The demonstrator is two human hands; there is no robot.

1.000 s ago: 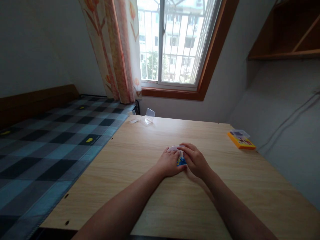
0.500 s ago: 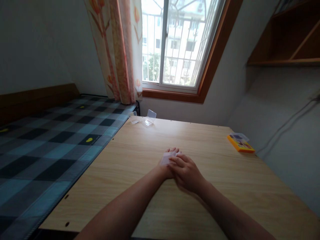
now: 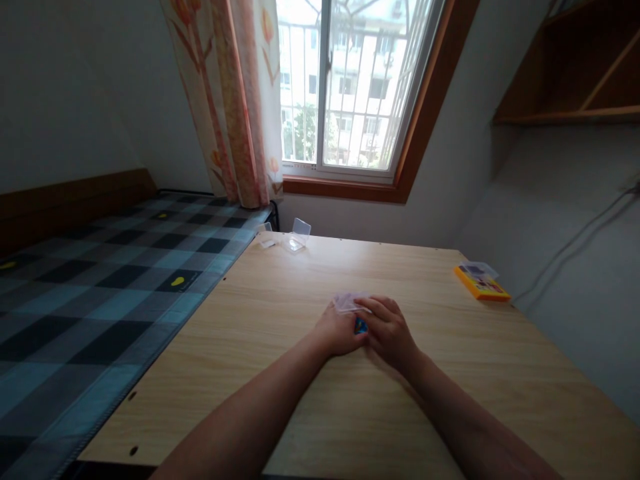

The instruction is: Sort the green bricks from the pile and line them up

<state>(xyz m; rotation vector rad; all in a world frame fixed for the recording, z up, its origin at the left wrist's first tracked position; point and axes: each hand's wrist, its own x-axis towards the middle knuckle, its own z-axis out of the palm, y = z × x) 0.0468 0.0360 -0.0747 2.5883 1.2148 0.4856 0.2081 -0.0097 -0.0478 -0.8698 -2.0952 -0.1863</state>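
Both my hands meet at the middle of the wooden table point(image 3: 450, 373). My left hand point(image 3: 336, 331) is curled round a small clear plastic case point(image 3: 346, 302) from the left. My right hand point(image 3: 389, 331) grips the same case from the right, fingers bent over its top. Something blue point(image 3: 360, 325) shows between the two hands, under the clear lid. The rest of the case is hidden by my fingers.
An open clear plastic box point(image 3: 296, 238) and a small clear piece point(image 3: 267, 241) lie at the table's far left corner. An orange flat box point(image 3: 481, 282) lies at the far right edge. A checked bed point(image 3: 100, 287) adjoins the table on the left; a window and curtain are behind.
My hands drew together over the case half a second ago, hiding the blue part. Now they have spread slightly and the blue shows again, with the clear lid raised.
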